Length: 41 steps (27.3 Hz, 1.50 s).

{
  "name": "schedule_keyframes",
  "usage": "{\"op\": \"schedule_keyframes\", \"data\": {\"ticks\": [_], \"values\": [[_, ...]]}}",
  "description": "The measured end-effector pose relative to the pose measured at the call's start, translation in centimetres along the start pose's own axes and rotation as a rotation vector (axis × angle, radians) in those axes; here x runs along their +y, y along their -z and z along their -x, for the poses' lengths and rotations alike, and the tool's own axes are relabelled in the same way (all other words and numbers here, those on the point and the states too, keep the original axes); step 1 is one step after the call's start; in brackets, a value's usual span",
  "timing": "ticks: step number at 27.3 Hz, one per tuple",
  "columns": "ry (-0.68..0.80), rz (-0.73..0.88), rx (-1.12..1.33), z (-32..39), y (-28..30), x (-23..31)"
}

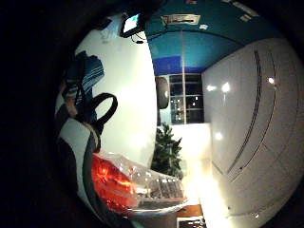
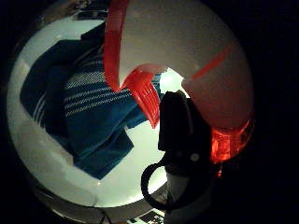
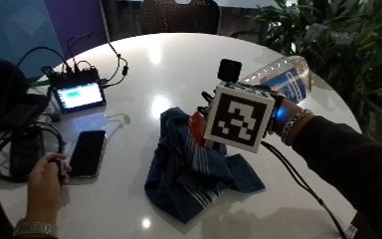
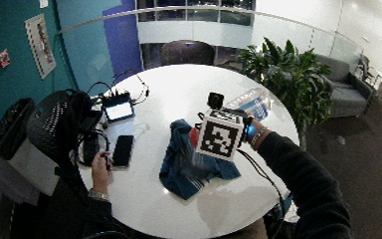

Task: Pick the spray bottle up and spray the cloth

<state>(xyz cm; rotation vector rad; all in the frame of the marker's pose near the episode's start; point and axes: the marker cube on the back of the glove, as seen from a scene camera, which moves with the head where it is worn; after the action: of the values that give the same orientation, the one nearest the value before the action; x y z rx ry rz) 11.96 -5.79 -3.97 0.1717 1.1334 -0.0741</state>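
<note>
Red trigger and white head of the spray bottle (image 2: pixel 187 51) fill the thumb-side palm view; a gloved finger of the right hand (image 3: pixel 274 112) curls at the trigger, so the fingers are clamped on the bottle. Nozzle points toward the blue striped cloth (image 3: pixel 191 169), which lies at about 8 o'clock from the hand on the white table (image 3: pixel 158 55). The outside view hides the trigger; only the palm view shows it. Beyond at 10 o'clock, a phone (image 3: pixel 87 152).

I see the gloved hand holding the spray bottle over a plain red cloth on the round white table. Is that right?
Not quite: the cloth is blue with pale stripes, not plain red, as the outside view shows. The red belongs to the spray bottle, on its trigger and trim. The rest holds: the gloved right hand holds the bottle above the cloth on the round white table.
</note>
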Motion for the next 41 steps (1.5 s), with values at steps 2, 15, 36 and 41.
{"op": "schedule_keyframes", "data": {"ticks": [2,15,36,41], "values": [[-0.071,-0.044,-0.047,-1.2,0.6,-0.4],[-0.466,-0.277,-0.52,-7.3,6.4,-5.4],[-1.291,-0.472,-1.316,2.7,-5.0,-10.6],[-1.274,-0.486,-1.294,2.4,-5.0,-10.9]]}}
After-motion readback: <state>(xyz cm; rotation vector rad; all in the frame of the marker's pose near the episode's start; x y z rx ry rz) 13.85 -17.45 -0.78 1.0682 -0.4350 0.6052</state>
